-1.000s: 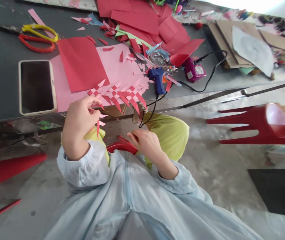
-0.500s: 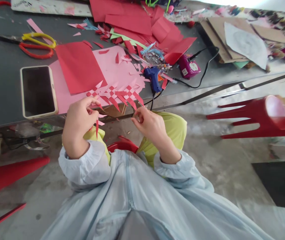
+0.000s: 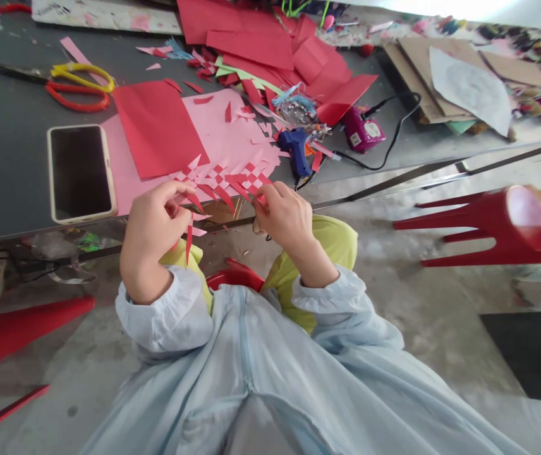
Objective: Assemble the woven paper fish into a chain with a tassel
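Note:
My left hand is closed on a woven red-and-pink paper piece, whose loose strips hang below the fingers. My right hand has its fingers drawn together at the strip ends of the rightmost woven paper piece, with red paper showing between them. That piece lies at the table's front edge beside similar checkered pieces. Under them is a pink paper sheet, partly covered by a red paper sheet.
A phone and scissors lie at the left. To the right are a blue glue gun, a purple box with a black cord, and cardboard. Red paper is piled behind. Red stools stand nearby.
My right hand has moved up and slightly left onto the strips of the rightmost woven piece. My left hand keeps its hold. The whole view has shifted slightly.

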Available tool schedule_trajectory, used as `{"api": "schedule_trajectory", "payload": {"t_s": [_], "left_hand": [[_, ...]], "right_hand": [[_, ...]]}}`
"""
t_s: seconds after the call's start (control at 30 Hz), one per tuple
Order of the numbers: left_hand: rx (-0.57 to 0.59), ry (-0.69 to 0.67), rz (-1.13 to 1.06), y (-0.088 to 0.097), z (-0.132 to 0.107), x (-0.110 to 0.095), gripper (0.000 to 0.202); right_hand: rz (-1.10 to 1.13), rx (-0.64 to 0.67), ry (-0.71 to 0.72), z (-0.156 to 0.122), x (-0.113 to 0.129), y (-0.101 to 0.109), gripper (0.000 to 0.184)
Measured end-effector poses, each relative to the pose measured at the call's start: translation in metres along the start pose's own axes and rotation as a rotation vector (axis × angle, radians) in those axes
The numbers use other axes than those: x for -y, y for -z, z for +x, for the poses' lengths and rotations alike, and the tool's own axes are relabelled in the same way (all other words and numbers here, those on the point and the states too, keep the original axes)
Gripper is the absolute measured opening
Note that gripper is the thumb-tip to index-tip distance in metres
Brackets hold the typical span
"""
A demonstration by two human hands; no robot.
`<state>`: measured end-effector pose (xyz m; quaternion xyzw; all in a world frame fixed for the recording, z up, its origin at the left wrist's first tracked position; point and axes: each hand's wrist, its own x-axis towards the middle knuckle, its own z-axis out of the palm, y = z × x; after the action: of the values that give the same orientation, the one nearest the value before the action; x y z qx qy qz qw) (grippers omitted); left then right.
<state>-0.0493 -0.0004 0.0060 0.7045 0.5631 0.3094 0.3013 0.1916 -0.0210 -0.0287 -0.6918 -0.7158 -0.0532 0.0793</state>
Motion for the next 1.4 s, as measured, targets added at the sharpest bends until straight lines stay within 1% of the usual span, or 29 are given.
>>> {"api": "schedule_trajectory", "payload": {"t_s": [0.13,0.27,0.37,0.47,0.53,0.63,0.73,0.83,1.0,1.1,1.17,1.23,1.33,1.4], "left_hand": [[-0.054,-0.02,-0.086,0.001,-0.002,-0.001,0.035],[-0.091,-0.038,-0.189,0.003,-0.002,-0.002,0.031],[-0.086,-0.049,-0.252,0.006,-0.005,-0.005,0.033],[-0.06,-0.023,-0.279,0.01,-0.01,-0.008,0.035],[-0.057,-0.005,-0.314,0.012,-0.013,-0.01,0.033],[-0.074,-0.017,-0.403,0.014,-0.019,-0.012,0.028],[-0.125,-0.01,-0.464,0.016,-0.024,-0.015,0.024],[-0.216,-0.003,-0.502,0.017,-0.027,-0.017,0.021],[-0.377,-0.002,-0.578,0.017,-0.022,-0.015,0.016],[-0.441,0.07,-0.524,0.018,-0.014,-0.008,0.01],[-0.456,0.145,-0.475,0.018,-0.01,-0.004,0.008],[-0.461,0.182,-0.477,0.018,-0.007,-0.001,0.008],[-0.442,0.155,-0.573,0.015,-0.005,0.001,0.009],[-0.464,0.099,-0.667,0.011,-0.004,0.003,0.012]], "right_hand": [[-0.017,-0.05,0.022,0.007,-0.008,0.0,0.024],[-0.012,-0.097,0.003,0.017,-0.011,0.006,0.025],[-0.008,-0.115,0.005,0.025,-0.011,0.012,0.024],[-0.012,-0.128,0.015,0.032,-0.011,0.016,0.025],[-0.014,-0.14,0.016,0.036,-0.012,0.017,0.025],[-0.009,-0.17,0.023,0.045,-0.013,0.017,0.024],[-0.011,-0.191,0.02,0.055,-0.014,0.019,0.024],[-0.041,-0.174,-0.007,0.069,-0.017,0.021,0.025],[-0.102,-0.131,-0.033,0.084,-0.022,0.017,0.026],[-0.085,-0.114,-0.005,0.082,-0.022,0.011,0.024],[-0.076,-0.088,0.022,0.077,-0.022,0.007,0.023],[-0.079,-0.061,0.043,0.071,-0.023,0.005,0.022],[-0.055,-0.085,0.067,0.061,-0.023,0.007,0.023],[0.008,-0.17,0.116,0.052,-0.019,0.011,0.025]]}}
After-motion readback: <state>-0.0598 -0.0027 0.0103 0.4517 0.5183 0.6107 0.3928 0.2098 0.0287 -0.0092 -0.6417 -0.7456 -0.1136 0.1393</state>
